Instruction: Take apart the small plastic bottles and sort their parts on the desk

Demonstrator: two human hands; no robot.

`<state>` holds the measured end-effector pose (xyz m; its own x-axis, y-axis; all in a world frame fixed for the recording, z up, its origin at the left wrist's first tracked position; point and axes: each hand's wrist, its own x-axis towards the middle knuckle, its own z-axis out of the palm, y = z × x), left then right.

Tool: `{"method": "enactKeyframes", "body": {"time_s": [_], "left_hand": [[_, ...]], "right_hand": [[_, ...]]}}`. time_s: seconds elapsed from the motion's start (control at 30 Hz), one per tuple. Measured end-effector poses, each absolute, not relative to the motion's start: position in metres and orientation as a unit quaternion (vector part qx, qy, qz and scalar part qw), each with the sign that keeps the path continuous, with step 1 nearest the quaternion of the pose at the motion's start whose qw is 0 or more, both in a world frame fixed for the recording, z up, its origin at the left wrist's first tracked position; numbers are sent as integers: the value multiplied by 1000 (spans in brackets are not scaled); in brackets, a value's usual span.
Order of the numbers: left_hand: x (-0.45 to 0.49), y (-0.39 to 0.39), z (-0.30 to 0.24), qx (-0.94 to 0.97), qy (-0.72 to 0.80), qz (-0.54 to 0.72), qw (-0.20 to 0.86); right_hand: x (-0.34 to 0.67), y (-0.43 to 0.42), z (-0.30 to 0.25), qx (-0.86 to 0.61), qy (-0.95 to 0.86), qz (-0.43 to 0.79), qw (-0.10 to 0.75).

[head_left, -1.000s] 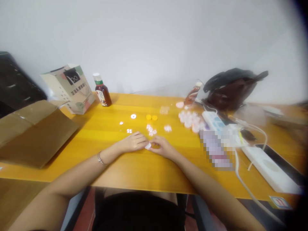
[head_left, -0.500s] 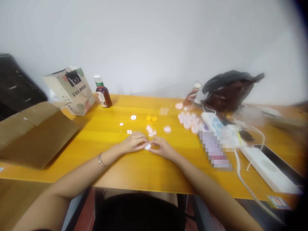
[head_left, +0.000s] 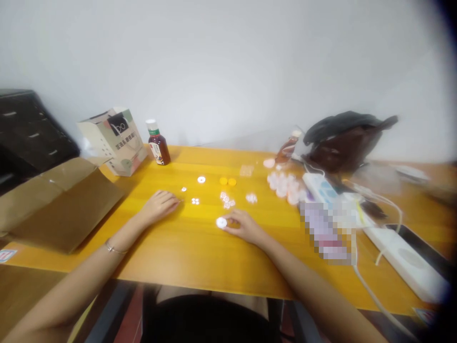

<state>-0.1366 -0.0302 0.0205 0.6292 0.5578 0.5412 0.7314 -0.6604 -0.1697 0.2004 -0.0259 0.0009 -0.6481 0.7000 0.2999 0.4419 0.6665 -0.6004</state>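
Right hand [head_left: 244, 226]: thumb and fingers brought together in a pinch on the right edge of a white round disc [head_left: 221, 222]. Disc sits at the fingertips, on their left, broad face visible; cannot tell whether its lower edge touches the yellow-orange wooden table [head_left: 178, 259].

Left hand [head_left: 160, 207]: well apart from the right, palm down, fingers together and slightly bent, low over the table. Fingertips blurred; cannot tell whether they grip anything. A small white round piece [head_left: 183, 189] lies just beyond them; four tiny white discs [head_left: 195, 201], grouped, lie just to their right. Farther beyond: a flat white ring with a dark centre [head_left: 201, 179].

Beyond the right hand, near its fingers: a loose group of white-and-red small flat pieces [head_left: 226, 201]; behind these, two yellow round discs [head_left: 227, 181] side by side. Ahead of the right knuckles: a cluster of small whitish pieces [head_left: 251, 197], detail blurred. Farther to the hand's right: a batch of pale pinkish-white round containers [head_left: 282, 183].

Left of the left hand: an open brown cardboard box [head_left: 53, 205].
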Motion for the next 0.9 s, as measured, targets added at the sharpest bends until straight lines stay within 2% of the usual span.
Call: {"method": "enactKeyframes", "body": {"time_s": [0.23,0.7,0.8,0.9], "left_hand": [[-142,-18,12,-895,-361,-151,215],[-142,-17,12,-900,-357,-151,199],[-123,-26,17,-898,-358,-193,170],[-88,-38,22,-913,-342,-206,87]], "right_hand": [[200,-27,1,-328,-872,247,267],[199,-26,2,-341,-869,256,253],[199,-25,2,-343,-868,256,253],[199,-24,0,-341,-870,252,251]]}}
